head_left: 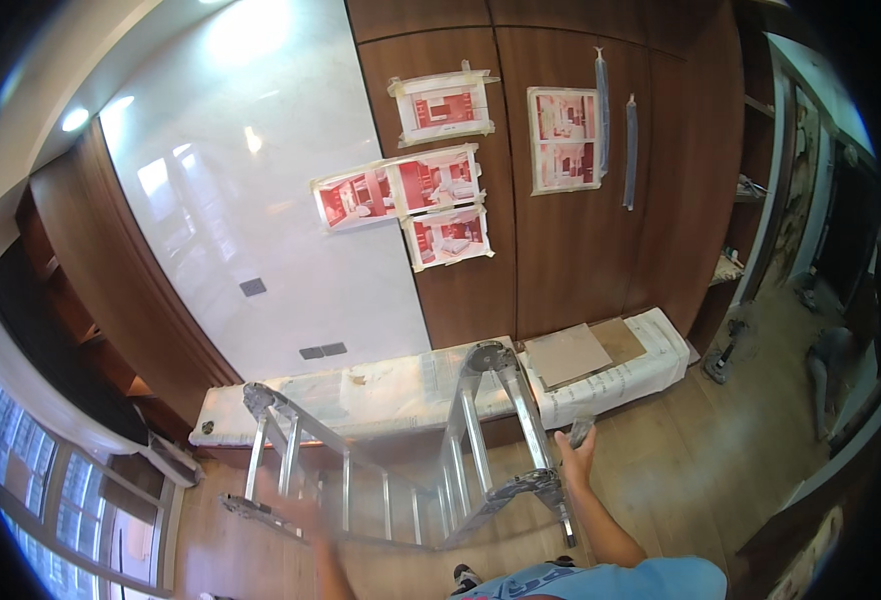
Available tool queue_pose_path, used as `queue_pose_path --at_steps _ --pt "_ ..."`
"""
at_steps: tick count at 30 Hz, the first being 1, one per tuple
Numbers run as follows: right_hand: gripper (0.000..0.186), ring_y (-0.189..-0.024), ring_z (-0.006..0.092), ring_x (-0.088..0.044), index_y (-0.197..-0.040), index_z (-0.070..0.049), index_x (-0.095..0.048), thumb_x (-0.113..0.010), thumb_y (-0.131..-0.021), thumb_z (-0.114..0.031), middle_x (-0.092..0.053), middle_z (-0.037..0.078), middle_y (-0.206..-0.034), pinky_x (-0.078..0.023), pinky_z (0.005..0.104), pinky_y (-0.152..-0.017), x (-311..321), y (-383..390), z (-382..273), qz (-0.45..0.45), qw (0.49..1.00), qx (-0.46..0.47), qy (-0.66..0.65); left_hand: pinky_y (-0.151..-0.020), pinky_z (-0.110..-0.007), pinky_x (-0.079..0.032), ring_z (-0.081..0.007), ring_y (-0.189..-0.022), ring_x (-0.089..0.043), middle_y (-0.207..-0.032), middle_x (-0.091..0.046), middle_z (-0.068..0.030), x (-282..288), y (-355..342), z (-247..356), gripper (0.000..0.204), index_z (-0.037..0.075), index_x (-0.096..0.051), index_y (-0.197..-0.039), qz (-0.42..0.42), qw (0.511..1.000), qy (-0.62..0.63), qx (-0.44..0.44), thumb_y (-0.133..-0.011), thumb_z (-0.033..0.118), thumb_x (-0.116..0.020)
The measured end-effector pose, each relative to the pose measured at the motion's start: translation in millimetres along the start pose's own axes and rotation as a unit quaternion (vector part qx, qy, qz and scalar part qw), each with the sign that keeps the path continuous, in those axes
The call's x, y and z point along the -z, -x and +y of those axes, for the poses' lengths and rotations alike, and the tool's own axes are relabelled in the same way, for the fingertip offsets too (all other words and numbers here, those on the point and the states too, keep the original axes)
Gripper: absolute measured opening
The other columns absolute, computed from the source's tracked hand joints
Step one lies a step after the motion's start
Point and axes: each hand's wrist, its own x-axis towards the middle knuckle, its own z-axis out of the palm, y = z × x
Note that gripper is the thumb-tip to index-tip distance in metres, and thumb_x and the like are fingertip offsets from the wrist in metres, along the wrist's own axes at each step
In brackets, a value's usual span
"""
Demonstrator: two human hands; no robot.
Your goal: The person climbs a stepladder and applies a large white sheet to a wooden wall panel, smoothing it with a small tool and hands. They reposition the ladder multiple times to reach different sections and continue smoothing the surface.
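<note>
A folding aluminium ladder (476, 432) with dark hinge joints stands bent in front of me, its two sides spread left and right. My right hand (576, 462) is closed around a small grey object (582, 431), just right of the ladder's right side; its kind is too small to make out. Smeared by motion, my left hand (299, 508) is raised beside the ladder's left hinge (246, 507). Whether it touches the metal there I cannot tell, and its fingers are blurred.
Behind the ladder runs a low ledge wrapped in white sheeting (361, 392), with flat boards (569, 357) on its right part. Taped red-and-white prints (444, 108) hang on the brown wood wall. Tools (723, 355) stand on the wooden floor at right; windows (66, 495) are at left.
</note>
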Motion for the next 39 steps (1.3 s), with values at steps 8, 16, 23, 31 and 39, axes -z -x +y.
queue_pose_path --at_steps 8,16,23,31,39 --pt "0.094 -0.145 0.0309 -0.039 -0.158 0.003 -0.027 -0.082 -0.089 -0.030 -0.040 0.020 -0.158 -0.030 0.0389 -0.119 180.5 -15.0 24.6 0.058 0.993 -0.098 -0.017 -0.123 -0.046 -0.025 -0.0357 -0.154 -0.027 -0.167 -0.024 -0.0207 -53.0 135.6 242.3 0.074 0.005 -0.029 -0.161 -0.417 0.839 0.346 0.052 -0.102 0.033 -0.063" --pt "0.075 -0.128 0.0241 -0.048 -0.147 -0.002 -0.044 -0.075 -0.093 -0.044 -0.052 0.012 -0.136 -0.035 0.0360 -0.109 403.2 -44.4 41.5 0.075 0.974 -0.214 0.023 -0.113 -0.041 -0.039 -0.0272 -0.134 -0.052 -0.147 -0.055 -0.0170 -38.2 138.8 297.1 0.077 0.001 -0.048 -0.150 -0.483 0.750 0.376 0.252 -0.106 0.063 -0.033" --pt "0.039 -0.101 0.0135 -0.052 -0.118 -0.009 -0.061 -0.068 -0.099 -0.042 -0.055 -0.001 -0.107 -0.039 0.0309 -0.097 421.7 -94.2 58.9 0.043 0.963 -0.253 -0.085 -0.100 -0.039 -0.050 -0.0256 -0.124 -0.062 -0.132 -0.066 -0.0150 -46.1 119.0 332.8 0.062 0.000 -0.054 -0.143 -0.547 0.737 0.290 0.271 -0.103 0.048 -0.057" --pt "0.038 -0.112 0.0138 -0.054 -0.128 -0.007 -0.060 -0.069 -0.096 -0.024 -0.062 0.000 -0.117 -0.037 0.0313 -0.101 363.1 -138.1 32.7 -0.026 0.970 -0.216 -0.111 -0.095 -0.037 -0.052 -0.0245 -0.114 -0.066 -0.122 -0.071 -0.0135 -49.2 125.1 324.0 0.057 -0.003 -0.059 -0.136 -0.522 0.739 0.299 0.304 -0.103 0.043 -0.060" --pt "0.044 -0.122 0.0164 -0.056 -0.137 -0.003 -0.055 -0.068 -0.097 -0.015 -0.063 0.004 -0.128 -0.038 0.0347 -0.107 269.9 -180.7 -35.0 -0.124 0.968 -0.177 -0.131 -0.068 -0.029 -0.056 -0.0155 -0.087 -0.072 -0.098 -0.075 -0.0132 -46.5 125.5 326.1 0.048 -0.002 -0.067 -0.126 -0.518 0.758 0.273 0.288 -0.100 0.038 -0.067"
